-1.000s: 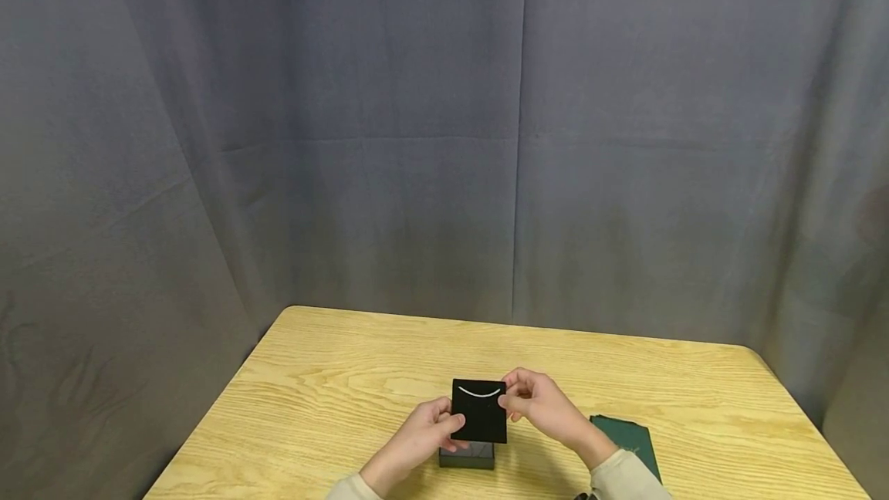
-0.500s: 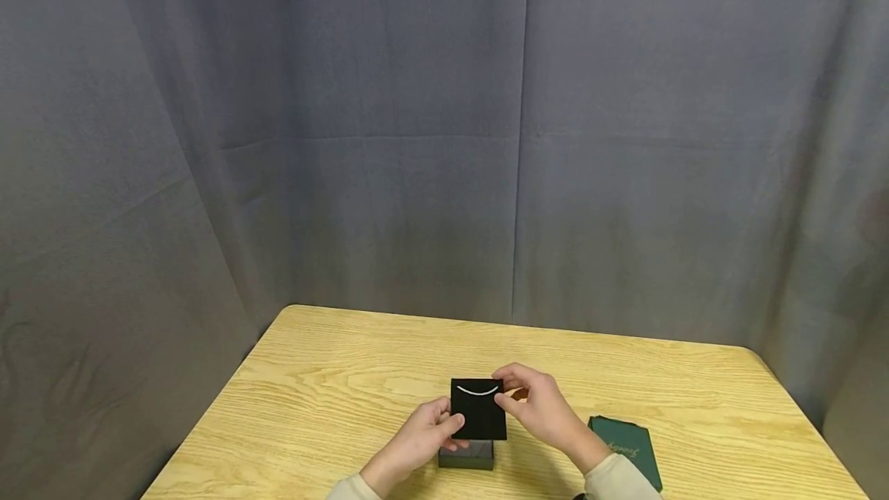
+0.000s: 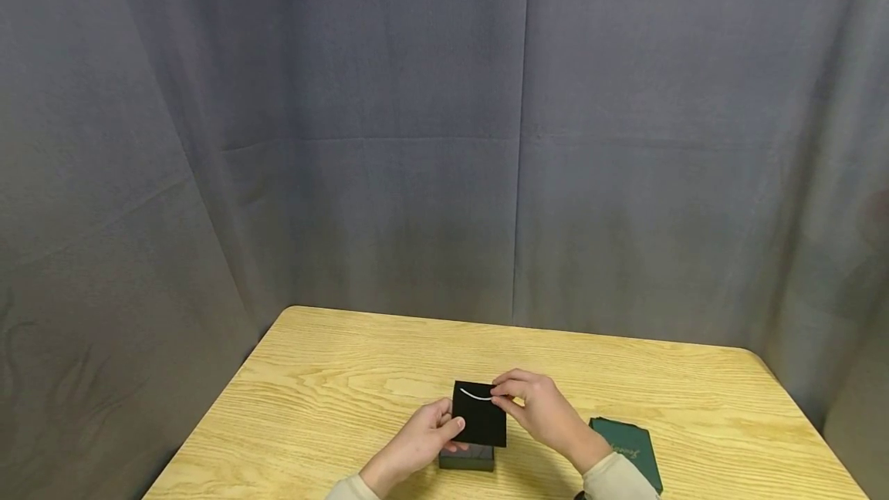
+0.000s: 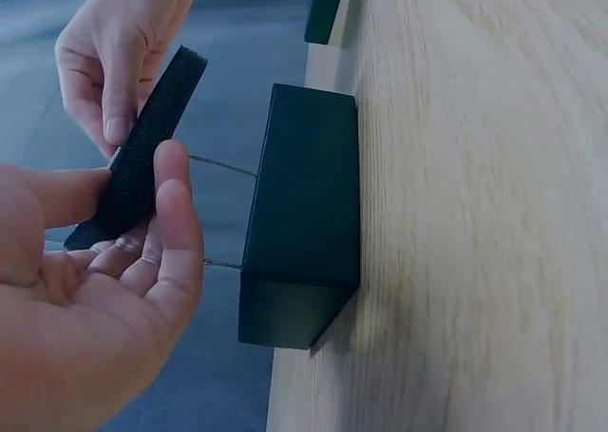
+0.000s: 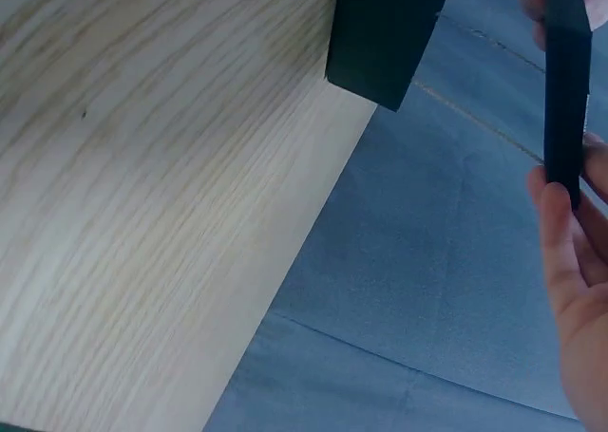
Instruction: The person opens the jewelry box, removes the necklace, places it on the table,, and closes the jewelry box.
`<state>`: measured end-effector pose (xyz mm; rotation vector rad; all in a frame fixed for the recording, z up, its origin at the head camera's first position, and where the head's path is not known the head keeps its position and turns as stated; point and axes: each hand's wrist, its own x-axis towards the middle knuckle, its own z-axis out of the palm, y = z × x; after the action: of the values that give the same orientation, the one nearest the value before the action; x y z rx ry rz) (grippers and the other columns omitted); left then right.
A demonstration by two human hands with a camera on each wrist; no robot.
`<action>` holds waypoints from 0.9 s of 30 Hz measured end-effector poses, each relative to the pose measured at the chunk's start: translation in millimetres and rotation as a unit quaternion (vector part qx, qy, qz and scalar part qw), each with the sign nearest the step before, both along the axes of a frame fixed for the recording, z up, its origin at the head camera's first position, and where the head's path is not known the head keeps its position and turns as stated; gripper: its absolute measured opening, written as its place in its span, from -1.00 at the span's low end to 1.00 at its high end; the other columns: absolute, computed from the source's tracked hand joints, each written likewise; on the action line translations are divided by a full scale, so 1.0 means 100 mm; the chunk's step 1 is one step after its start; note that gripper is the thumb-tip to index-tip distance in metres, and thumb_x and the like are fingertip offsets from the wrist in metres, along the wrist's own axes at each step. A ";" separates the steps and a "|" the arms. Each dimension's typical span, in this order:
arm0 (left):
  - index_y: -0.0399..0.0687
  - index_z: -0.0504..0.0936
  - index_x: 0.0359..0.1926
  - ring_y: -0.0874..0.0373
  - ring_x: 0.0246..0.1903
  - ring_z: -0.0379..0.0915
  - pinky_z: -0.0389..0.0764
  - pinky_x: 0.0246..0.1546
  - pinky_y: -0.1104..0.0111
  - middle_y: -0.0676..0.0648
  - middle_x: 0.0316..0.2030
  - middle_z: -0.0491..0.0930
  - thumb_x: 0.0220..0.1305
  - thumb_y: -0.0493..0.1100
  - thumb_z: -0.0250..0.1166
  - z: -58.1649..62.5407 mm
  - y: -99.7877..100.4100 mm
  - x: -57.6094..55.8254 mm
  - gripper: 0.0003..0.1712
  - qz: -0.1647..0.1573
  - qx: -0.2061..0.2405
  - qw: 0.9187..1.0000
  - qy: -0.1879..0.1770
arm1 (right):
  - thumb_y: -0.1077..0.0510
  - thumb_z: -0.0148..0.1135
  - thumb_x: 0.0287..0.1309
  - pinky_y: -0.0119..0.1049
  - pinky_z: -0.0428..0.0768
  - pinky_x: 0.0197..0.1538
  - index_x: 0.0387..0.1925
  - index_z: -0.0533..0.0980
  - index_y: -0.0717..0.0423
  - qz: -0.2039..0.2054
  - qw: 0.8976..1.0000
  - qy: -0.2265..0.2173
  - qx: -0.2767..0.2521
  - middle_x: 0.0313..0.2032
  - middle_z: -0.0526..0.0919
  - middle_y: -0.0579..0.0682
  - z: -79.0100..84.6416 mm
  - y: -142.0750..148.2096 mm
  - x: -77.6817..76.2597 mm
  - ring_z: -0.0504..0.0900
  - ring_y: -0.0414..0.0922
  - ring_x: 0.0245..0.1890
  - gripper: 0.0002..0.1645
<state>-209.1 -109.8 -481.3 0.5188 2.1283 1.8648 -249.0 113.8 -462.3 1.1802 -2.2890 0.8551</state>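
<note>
A black square foam pad [image 3: 475,423] bears a silver chain necklace [image 3: 476,396] across its front near the top edge. My left hand [image 3: 421,436] holds the pad by its left side, thumb on the front face, fingers behind. At the top right corner my right hand [image 3: 540,413] pinches the right end of the necklace, a finger also touching the pad's underside in the right wrist view. From behind the pad, thin chain strands [image 4: 223,166] run down toward a dark green box [image 4: 304,185], which stands open beneath the hands.
A dark green lid [image 3: 628,454] with gold script lies at the right, beside my right forearm. Everything rests on a wooden table [image 3: 347,376]. Grey curtains [image 3: 410,176] hang behind its far edge and along both sides.
My right hand first gripped the pad's right edge, then loosened, and now has its fingertips on the necklace's right end, pulling that side straighter. The pad tilts slightly; box and lid have not moved.
</note>
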 end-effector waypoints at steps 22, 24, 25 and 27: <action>-0.35 0.48 -0.06 -0.09 -0.30 0.61 0.57 -0.31 0.29 -0.21 -0.25 0.65 0.42 -0.24 0.04 -0.02 0.03 -0.01 -0.77 0.008 0.001 1.000 0.002 | 0.29 0.18 0.24 -0.48 0.51 -0.31 -0.30 0.49 0.04 -0.047 0.997 0.057 0.038 -0.34 0.51 -0.21 -0.03 0.02 -0.01 0.49 -0.33 -0.36 -0.92; -0.34 0.49 -0.07 -0.06 -0.31 0.61 0.57 -0.31 0.29 -0.20 -0.25 0.65 0.42 -0.24 0.04 -0.02 0.03 -0.01 -0.77 0.010 -0.001 1.000 0.002 | 0.26 0.15 0.28 -0.48 0.50 -0.31 -0.30 0.48 0.05 -0.051 0.996 0.066 0.039 -0.34 0.49 -0.21 -0.04 0.02 -0.02 0.47 -0.33 -0.37 -0.95; -0.34 0.49 -0.07 -0.05 -0.31 0.61 0.57 -0.31 0.29 -0.19 -0.26 0.64 0.42 -0.25 0.04 -0.02 0.03 -0.01 -0.78 0.011 -0.002 1.000 0.002 | 0.26 0.14 0.29 -0.47 0.50 -0.31 -0.30 0.48 0.05 -0.053 0.995 0.069 0.039 -0.35 0.48 -0.22 -0.04 0.03 -0.02 0.45 -0.33 -0.37 -0.95; -0.33 0.49 -0.07 -0.05 -0.31 0.61 0.57 -0.31 0.28 -0.18 -0.26 0.64 0.42 -0.25 0.04 -0.03 0.03 -0.02 -0.78 0.012 -0.005 1.000 0.002 | 0.26 0.14 0.28 -0.47 0.49 -0.32 -0.31 0.47 0.05 -0.059 0.995 0.072 0.038 -0.36 0.46 -0.22 -0.04 0.03 -0.03 0.43 -0.34 -0.38 -0.95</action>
<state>-211.2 -106.4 -484.0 0.4963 2.1549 1.8668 -251.6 116.6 -466.4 1.0893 -2.2641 0.6248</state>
